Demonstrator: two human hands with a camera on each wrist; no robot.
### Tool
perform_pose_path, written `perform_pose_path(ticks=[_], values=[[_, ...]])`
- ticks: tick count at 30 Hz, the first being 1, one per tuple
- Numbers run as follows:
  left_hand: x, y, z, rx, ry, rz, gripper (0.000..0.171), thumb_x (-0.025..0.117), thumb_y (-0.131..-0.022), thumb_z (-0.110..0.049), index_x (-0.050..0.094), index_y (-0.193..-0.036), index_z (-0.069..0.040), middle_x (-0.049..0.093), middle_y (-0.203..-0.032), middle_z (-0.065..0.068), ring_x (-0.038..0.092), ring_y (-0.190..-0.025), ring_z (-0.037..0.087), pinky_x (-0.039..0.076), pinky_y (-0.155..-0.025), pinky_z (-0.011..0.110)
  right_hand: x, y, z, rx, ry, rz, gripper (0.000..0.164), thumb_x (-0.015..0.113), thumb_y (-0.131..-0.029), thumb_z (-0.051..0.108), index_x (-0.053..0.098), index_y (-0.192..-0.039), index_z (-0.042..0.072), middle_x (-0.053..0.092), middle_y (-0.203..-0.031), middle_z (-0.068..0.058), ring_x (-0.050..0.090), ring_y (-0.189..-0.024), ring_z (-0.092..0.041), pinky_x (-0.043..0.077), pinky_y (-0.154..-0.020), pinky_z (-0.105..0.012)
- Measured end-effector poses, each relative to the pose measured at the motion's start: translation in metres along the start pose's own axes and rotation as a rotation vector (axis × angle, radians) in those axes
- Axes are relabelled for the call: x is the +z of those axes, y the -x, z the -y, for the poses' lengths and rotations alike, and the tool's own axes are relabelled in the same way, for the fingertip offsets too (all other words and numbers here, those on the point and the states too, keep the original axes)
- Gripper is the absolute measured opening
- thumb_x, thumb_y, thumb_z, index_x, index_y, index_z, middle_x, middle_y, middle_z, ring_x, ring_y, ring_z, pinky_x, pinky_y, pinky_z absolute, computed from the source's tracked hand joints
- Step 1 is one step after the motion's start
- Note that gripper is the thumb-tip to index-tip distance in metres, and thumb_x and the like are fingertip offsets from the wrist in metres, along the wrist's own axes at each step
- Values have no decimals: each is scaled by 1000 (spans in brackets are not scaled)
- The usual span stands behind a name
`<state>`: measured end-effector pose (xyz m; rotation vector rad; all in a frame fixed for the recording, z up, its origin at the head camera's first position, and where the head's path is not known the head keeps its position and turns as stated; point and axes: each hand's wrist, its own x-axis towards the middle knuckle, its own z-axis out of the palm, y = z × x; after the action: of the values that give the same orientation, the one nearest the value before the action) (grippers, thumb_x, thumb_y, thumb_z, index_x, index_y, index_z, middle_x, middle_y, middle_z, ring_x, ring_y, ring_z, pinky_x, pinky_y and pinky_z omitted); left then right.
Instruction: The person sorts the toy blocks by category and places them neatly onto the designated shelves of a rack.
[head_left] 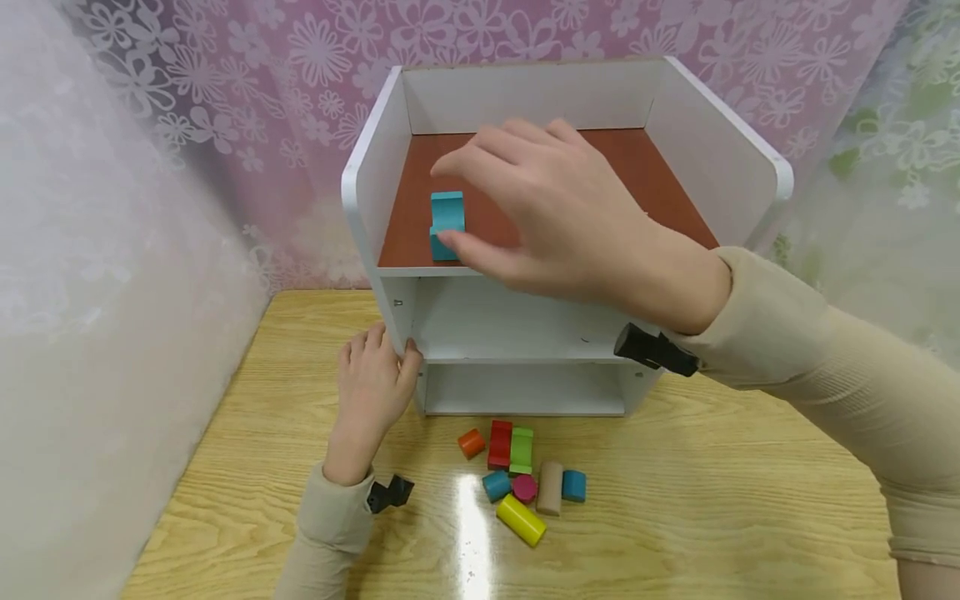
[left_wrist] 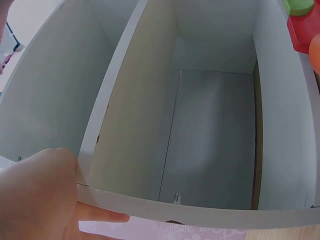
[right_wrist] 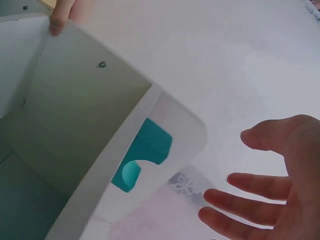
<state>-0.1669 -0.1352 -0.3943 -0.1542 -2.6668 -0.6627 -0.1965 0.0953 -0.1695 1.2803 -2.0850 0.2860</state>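
A teal block with a curved cut-out (head_left: 447, 212) stands on the brown top board (head_left: 480, 167) of a small white shelf unit (head_left: 525, 317), by its left front corner. Over that board is my right hand (head_left: 555, 208), fingers and thumb spread with nothing between them. In the head view its thumb overlaps the block; the right wrist view has the teal block (right_wrist: 147, 150) apart from the right hand (right_wrist: 270, 180). My left hand (head_left: 371, 383) grips the left side panel of the unit, thumb at the front edge. In the left wrist view, fingers of the left hand (left_wrist: 45, 195) wrap past the panel's edge.
In front of the unit, on the wooden table (head_left: 712, 500), lie several blocks: an orange cylinder (head_left: 471, 443), red (head_left: 500, 444) and green (head_left: 521, 451) cut-out blocks, a yellow cylinder (head_left: 521, 520), a beige half-round (head_left: 550, 488) and blue pieces. A flowered curtain (head_left: 300, 125) hangs behind.
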Motion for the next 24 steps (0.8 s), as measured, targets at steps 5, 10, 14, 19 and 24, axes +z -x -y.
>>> perform_pose_path(ticks=[5,10,14,19,24], values=[[0,-2,1,-1,-5,6,47,38,-101,-34,61,-129,-4,57,-133,18,48,-123,44,28,-108,59,14,22,-12,-96,94,-108,46,67,-87,48,61,-131,35,63,-119,20,59,-97,-12,40,-78,-41],[1,-3,1,-7,-10,22,48,38,-101,-35,61,-130,-4,57,-132,18,48,-123,44,29,-109,59,-7,33,16,-126,11,-111,29,64,-90,36,71,-109,15,70,-99,5,60,-83,-17,42,-78,-38],[1,-2,2,-7,-9,19,48,38,-101,-34,61,-129,-3,58,-132,18,49,-123,44,29,-109,59,-16,41,33,-117,-73,-113,23,65,-90,28,72,-97,7,71,-88,-3,61,-75,-22,44,-72,-38],[1,-1,2,0,-2,7,46,39,-101,-33,60,-130,-4,58,-131,18,49,-122,44,30,-108,59,-11,60,46,-107,-143,-120,32,58,-96,33,73,-91,5,70,-84,-4,61,-72,-22,45,-66,-37],[1,-1,2,5,-6,1,45,39,-101,-32,61,-128,-4,60,-128,17,51,-120,43,33,-106,59,3,81,55,-106,-180,-128,34,53,-99,33,72,-88,8,68,-81,0,59,-67,-16,45,-58,-32]])
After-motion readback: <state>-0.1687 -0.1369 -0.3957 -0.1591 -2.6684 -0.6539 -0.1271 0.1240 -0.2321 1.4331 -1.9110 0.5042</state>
